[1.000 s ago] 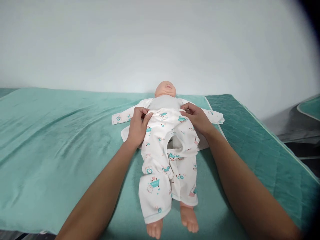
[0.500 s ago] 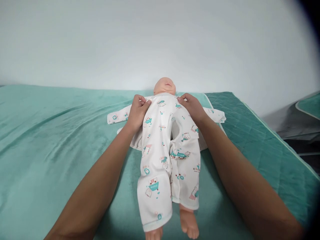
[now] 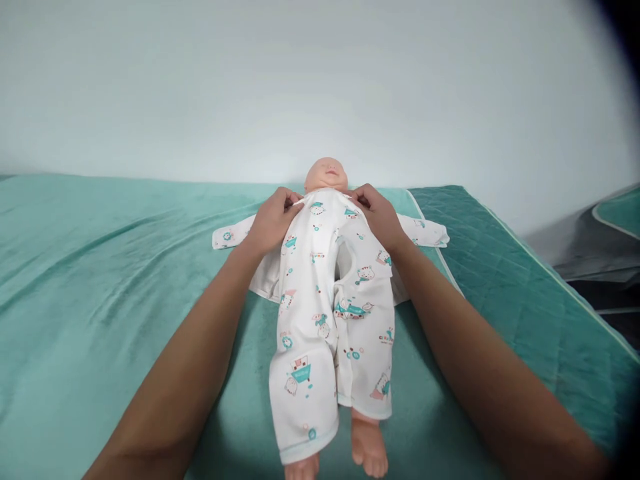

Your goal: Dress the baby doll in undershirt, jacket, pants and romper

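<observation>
A baby doll [image 3: 326, 175] lies on its back, head toward the wall and bare feet toward me. White printed baby pants [image 3: 307, 320] with an open crotch cover its legs and reach up to its chest. My left hand [image 3: 275, 217] pinches the waistband at one upper corner, and my right hand [image 3: 375, 213] pinches it at the opposite corner, just below the doll's chin. Beneath the pants a matching white baby shirt [image 3: 431, 231] is spread out, its sleeves stretched to both sides and its hem showing past the doll's hips.
Doll and clothes rest on a smooth green cover [image 3: 125, 280]. On the right lies a darker quilted green cover [image 3: 525, 300] with pale piping. A pale wall [image 3: 300, 80] rises directly behind the doll's head. Another green-topped surface [image 3: 620, 212] stands at the far right.
Both hands, still pinching the waistband, have drawn it slightly up toward the doll's neck. The doll appears a little further left in view.
</observation>
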Demonstrator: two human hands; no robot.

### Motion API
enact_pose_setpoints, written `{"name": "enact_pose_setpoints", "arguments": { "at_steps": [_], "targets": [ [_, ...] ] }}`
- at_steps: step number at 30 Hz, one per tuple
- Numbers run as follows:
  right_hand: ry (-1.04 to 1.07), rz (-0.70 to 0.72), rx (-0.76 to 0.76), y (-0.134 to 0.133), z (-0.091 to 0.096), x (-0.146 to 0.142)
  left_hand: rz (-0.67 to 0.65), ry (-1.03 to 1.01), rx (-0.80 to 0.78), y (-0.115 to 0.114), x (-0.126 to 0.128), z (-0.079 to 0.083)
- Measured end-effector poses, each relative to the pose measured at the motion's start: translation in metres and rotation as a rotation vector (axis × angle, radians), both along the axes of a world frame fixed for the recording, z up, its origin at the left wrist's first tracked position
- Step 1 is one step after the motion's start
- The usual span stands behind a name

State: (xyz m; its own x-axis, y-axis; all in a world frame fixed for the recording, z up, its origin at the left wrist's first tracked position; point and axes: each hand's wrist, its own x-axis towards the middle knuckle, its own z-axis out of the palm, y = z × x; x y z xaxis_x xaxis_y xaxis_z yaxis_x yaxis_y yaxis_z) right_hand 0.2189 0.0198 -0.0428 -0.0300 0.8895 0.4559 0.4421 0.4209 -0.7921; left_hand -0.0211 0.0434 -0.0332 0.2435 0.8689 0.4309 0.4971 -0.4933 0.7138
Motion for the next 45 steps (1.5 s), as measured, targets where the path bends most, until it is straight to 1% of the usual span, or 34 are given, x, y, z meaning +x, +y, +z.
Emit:
{"name": "enact_pose_setpoints", "arguments": {
  "at_steps": [2, 5, 7, 9, 11, 14, 16, 19, 22, 24, 30, 34, 36, 38, 39, 42, 45],
  "targets": [
    [-0.061, -0.068, -0.019, 0.009, 0.002, 0.002, 0.057, -0.014, -0.024, 0.008, 0.0, 0.0],
    [-0.119, -0.131, -0.018, 0.026, 0.005, 0.005, 0.132, -0.047, -0.022, 0.019, 0.001, -0.001],
    [-0.12, -0.158, -0.037, 0.034, 0.006, 0.005, 0.154, -0.071, -0.038, 0.023, 0.003, -0.003],
    [-0.068, -0.154, -0.06, 0.036, 0.004, 0.004, 0.145, -0.096, -0.06, 0.024, 0.005, -0.005],
    [0.022, -0.106, -0.057, 0.033, 0.003, 0.002, 0.095, -0.13, -0.054, 0.022, 0.007, -0.007],
    [0.096, -0.022, -0.026, 0.021, 0.001, 0.0, -0.011, -0.109, 0.033, 0.016, 0.006, -0.009],
    [0.069, 0.001, -0.015, 0.014, 0.0, 0.001, -0.06, -0.026, 0.084, 0.012, 0.004, -0.011],
    [-0.008, 0.025, 0.0, 0.006, -0.001, 0.004, -0.086, 0.093, 0.11, 0.006, -0.001, -0.013],
    [-0.053, 0.048, 0.016, -0.001, -0.003, 0.007, -0.083, 0.181, 0.136, 0.0, -0.005, -0.015],
    [-0.063, 0.044, 0.035, -0.007, -0.006, 0.008, -0.053, 0.241, 0.155, -0.005, -0.007, -0.017],
    [-0.117, -0.023, 0.131, -0.024, -0.02, 0.017, 0.067, 0.48, 0.16, -0.027, -0.018, -0.023],
    [-0.143, -0.067, 0.166, -0.036, -0.023, 0.019, 0.09, 0.524, 0.146, -0.039, -0.023, -0.025],
    [-0.136, -0.132, 0.142, -0.045, -0.022, 0.017, 0.079, 0.516, 0.154, -0.042, -0.024, -0.026],
    [-0.128, -0.201, 0.075, -0.054, -0.019, 0.015, 0.061, 0.514, 0.169, -0.043, -0.026, -0.027],
    [-0.119, -0.209, 0.021, -0.058, -0.018, 0.015, 0.056, 0.515, 0.178, -0.044, -0.027, -0.028],
    [-0.04, -0.166, -0.187, -0.064, -0.016, 0.016, 0.057, 0.525, 0.208, -0.05, -0.027, -0.027],
    [0.048, -0.195, -0.324, -0.06, -0.016, 0.021, 0.125, 0.512, 0.206, -0.06, -0.023, -0.022]
  ]
}}
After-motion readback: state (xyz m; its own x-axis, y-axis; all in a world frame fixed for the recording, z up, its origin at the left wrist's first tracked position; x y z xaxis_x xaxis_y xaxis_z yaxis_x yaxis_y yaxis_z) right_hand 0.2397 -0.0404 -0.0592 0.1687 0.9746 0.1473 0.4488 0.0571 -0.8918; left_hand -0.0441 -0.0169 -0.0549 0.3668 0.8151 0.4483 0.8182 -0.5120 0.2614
